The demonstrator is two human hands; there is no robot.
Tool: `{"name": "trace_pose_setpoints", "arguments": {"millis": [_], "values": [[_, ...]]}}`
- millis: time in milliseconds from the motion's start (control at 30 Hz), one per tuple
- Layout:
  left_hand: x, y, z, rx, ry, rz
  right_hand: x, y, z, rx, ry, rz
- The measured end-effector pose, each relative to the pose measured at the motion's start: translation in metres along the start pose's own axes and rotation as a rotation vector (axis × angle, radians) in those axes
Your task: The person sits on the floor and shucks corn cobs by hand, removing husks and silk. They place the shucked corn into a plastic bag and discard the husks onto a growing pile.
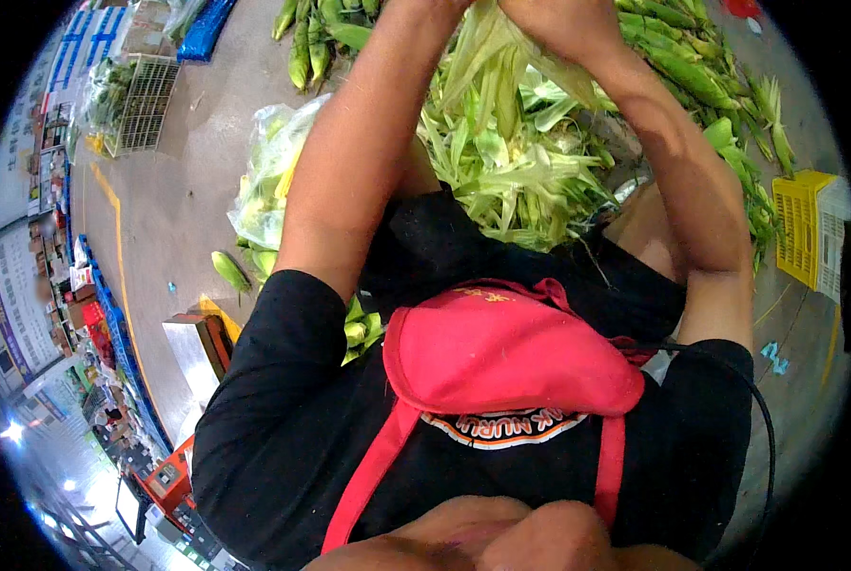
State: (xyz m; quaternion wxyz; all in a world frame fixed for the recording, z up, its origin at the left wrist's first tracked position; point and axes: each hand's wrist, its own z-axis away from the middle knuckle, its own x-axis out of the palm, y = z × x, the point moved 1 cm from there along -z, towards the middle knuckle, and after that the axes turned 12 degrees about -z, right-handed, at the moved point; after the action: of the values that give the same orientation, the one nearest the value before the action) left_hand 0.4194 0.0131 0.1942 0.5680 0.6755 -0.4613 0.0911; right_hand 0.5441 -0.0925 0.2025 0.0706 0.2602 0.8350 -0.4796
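Both my hands are at the top edge, partly cut off. Of my left hand (439, 4) little more than the wrist shows, so its fingers are hidden. My right hand (564, 23) is curled over pale green corn husks (493, 61), which hang down between my arms; its fingertips are out of sight. Any ear inside these husks cannot be made out. Below, a heap of peeled husks (525, 178) lies between my legs. A clear plastic bag with corn ears (265, 171) stands beside my left forearm.
Unhusked corn (682, 64) is piled at the upper right, and more ears (311, 43) lie at the upper left. One ear (230, 271) rests on the floor. A yellow plastic crate (803, 228) stands right, a white crate (143, 103) left, and a metal box (193, 350) lower left.
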Motion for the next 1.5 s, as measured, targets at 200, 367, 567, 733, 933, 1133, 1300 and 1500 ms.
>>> {"name": "trace_pose_setpoints", "arguments": {"millis": [200,367,567,733,933,1133,1300,1500], "values": [[-0.004,0.012,-0.004,-0.114,0.017,0.053,0.003,0.003,-0.001,-0.131,0.014,0.069],[0.006,0.033,0.006,-0.239,0.017,0.06,-0.018,0.038,0.009,-0.473,-0.291,0.362],[-0.022,0.015,0.018,-0.315,0.387,0.07,-0.028,0.016,0.0,-0.16,-0.331,0.106],[-0.043,0.058,0.006,-0.025,0.346,-0.055,-0.035,0.026,0.01,0.104,-0.433,0.017],[-0.036,0.063,0.02,-0.101,0.438,0.036,-0.012,0.02,0.049,0.032,-0.74,0.193],[0.003,0.039,0.023,-0.273,0.3,0.166,-0.016,-0.018,0.0,-0.304,-0.088,-0.023],[0.001,0.008,0.021,-0.129,0.269,-0.23,0.004,0.01,-0.002,0.12,-0.248,-0.29],[0.024,0.029,0.024,0.082,0.229,-0.975,0.009,0.034,0.012,0.161,-1.083,0.127]]}}
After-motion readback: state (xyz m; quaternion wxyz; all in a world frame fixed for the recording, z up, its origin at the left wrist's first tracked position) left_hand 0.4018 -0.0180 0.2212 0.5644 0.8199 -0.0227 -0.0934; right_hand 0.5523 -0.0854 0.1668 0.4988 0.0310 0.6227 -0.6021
